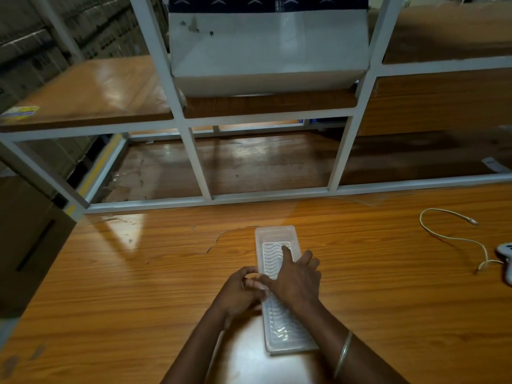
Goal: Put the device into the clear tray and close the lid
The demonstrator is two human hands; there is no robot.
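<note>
Wooden table (pixel 110 273), glossy. White metal shelf frame (pixel 199 162) with wooden boards; a white sheet roll (pixel 268 48) rests inside. Pale cable (pixel 454 234) (looped) beside white controller (pixel 505 259), far right. Cardboard boxes (pixel 30 62), left.

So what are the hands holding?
The left hand pinches the clear tray's left edge; the right hand lies flat on top.

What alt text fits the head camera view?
Two bare hands, left hand and right hand, press on a long clear plastic tray on an orange wooden table. A pale cable lies at right.
</note>
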